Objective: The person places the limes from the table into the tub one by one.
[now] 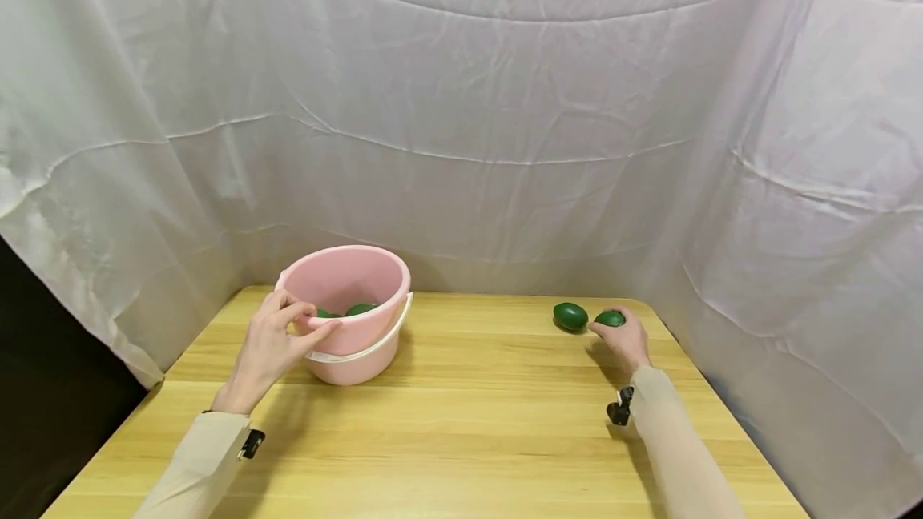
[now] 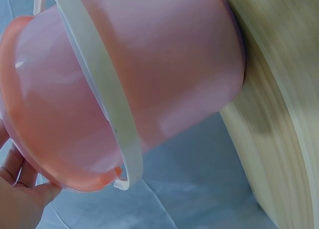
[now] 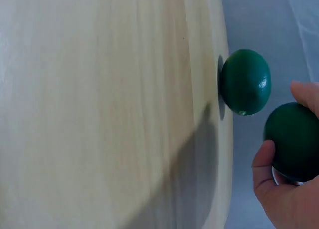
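Observation:
At the left of the table stands a pink bucket point(image 1: 353, 340) with a white handle point(image 2: 107, 84) hanging down across its front. My left hand point(image 1: 268, 340) pinches the near rim between thumb and fingers. Inside the bucket, green limes point(image 1: 360, 309) show just past that rim, partly hidden by it. Over at the far right, my right hand point(image 1: 626, 338) grips a dark green, smooth lime point(image 3: 293, 139) between thumb and fingers. A second lime point(image 3: 245, 82) lies on the table just left of the held one.
The pale wooden table point(image 1: 476, 415) ends at a grey-white curtain point(image 1: 469, 207) along the back and right. A dark area point(image 1: 50, 367) lies beyond its left edge.

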Demonstrator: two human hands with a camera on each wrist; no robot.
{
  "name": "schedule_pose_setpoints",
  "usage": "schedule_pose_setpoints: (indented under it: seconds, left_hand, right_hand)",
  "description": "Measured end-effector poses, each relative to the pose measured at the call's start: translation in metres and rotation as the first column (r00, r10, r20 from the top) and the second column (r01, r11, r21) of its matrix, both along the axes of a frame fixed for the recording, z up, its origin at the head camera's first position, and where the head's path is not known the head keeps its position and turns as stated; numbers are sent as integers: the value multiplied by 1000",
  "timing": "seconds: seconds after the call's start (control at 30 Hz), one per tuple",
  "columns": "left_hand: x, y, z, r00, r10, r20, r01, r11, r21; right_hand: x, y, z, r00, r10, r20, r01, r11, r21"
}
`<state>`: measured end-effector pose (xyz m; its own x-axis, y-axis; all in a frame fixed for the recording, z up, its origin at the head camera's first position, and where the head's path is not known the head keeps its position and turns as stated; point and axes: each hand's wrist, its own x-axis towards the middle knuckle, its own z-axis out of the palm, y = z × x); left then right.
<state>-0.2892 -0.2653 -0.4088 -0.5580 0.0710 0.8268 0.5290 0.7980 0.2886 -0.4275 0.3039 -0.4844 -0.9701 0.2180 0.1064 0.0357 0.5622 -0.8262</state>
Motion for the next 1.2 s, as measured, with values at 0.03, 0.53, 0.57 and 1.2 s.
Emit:
schedule_pose_setpoints:
  seconds: [0.03,0.53,0.57,1.2]
  left_hand:
    - [0,0,0,1000,1,1,-1,1000,1]
    - [1,2,1,1000,-7,-2,7,1000,3]
    - [1,2,1,1000,-6,0,6,1000,4]
    - [0,2,1,1000,-7,-4,7,1000,18]
  right_hand:
    - [0,-1,2,1000,-6,-3,6,1000,5]
    - [3,-28,16,996,75,-49,-77,995,-57]
    - [3,-30,17,996,73,-50,-76,995,-65]
    - [3,-78,35,985,147,-89,-164,956,-243]
